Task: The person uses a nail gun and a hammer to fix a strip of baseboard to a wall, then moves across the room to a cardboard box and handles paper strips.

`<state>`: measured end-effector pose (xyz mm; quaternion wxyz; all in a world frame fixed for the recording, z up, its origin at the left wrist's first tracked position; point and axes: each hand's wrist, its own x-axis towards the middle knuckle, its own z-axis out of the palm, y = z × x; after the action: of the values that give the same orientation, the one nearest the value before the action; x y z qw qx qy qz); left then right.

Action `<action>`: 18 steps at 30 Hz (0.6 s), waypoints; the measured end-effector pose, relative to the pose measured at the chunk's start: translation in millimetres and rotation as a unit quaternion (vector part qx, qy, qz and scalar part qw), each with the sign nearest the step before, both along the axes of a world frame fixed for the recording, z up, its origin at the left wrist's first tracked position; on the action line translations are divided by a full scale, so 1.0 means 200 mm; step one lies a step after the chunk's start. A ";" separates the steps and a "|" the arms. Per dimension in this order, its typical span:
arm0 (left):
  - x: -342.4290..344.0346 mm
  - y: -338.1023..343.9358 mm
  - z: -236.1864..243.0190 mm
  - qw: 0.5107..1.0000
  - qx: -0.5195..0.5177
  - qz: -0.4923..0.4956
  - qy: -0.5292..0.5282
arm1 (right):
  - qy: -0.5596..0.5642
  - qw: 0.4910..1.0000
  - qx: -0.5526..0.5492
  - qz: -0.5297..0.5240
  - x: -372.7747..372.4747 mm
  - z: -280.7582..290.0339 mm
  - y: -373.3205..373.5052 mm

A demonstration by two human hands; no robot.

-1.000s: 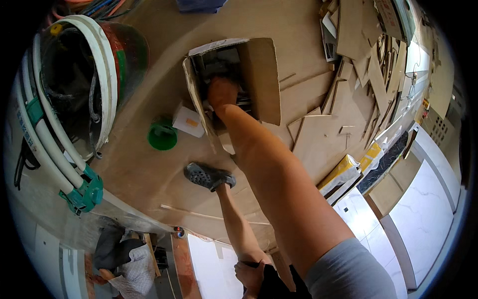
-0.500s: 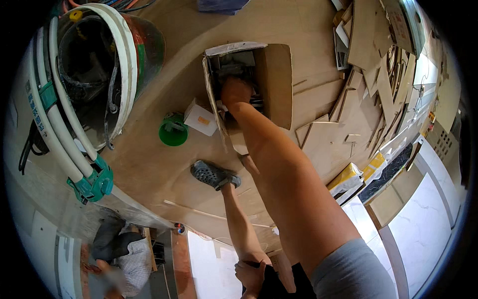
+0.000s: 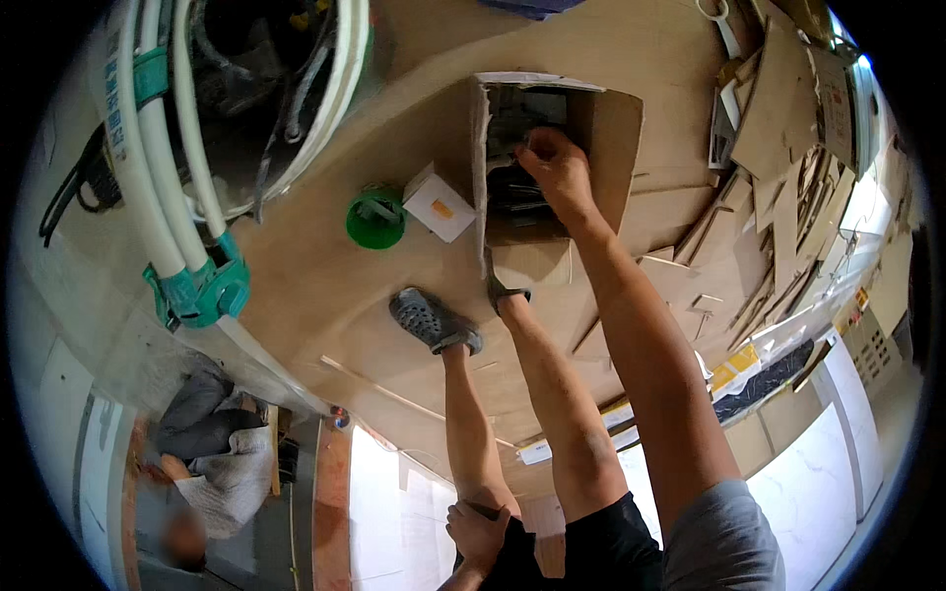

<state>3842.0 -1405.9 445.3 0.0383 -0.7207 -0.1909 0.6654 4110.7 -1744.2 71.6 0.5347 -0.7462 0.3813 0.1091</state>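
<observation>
My right hand (image 3: pixel 558 169) is over the opening of a cardboard box (image 3: pixel 617 163), its thumb and fingers pinched together. What they hold, if anything, is too small and dark to make out. Beneath the hand, several dark flat pieces (image 3: pixel 517 195) lie in the box, partly hidden by it. My left hand (image 3: pixel 477 535) rests on my left knee with its fingers laid over it, holding nothing. Just left of the box stand a small white carton (image 3: pixel 439 203) and a green tub (image 3: pixel 375 219) with grey pieces inside.
A big bucket (image 3: pixel 340 128) holding hoses and dark gear stands at upper left, beside pale poles with green fittings (image 3: pixel 202 286). Cut board scraps (image 3: pixel 769 98) are heaped at right. Another person (image 3: pixel 222 443) is at lower left. Thin wood strips (image 3: pixel 394 394) lie near my feet.
My right hand has risen from deep inside the box to its opening, fingers now pinched. The view has shifted, so the box appears farther right. My left hand stays on the knee.
</observation>
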 end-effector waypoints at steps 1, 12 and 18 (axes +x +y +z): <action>0.00 0.00 0.01 1.000 0.003 0.001 0.001 | -0.018 0.997 0.060 -0.035 0.00 0.01 0.00; 0.00 0.06 0.05 1.000 -0.002 0.020 -0.024 | -0.053 0.865 0.476 -0.150 -0.05 0.58 0.03; -0.09 0.16 0.06 0.997 -0.013 0.050 -0.061 | 0.150 0.946 0.282 0.051 0.00 0.69 0.64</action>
<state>3824.4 -1374.4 458.1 -0.0159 -0.7498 -0.2202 0.6237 4110.6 -1616.1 209.4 0.6534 -0.5588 0.3719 0.3500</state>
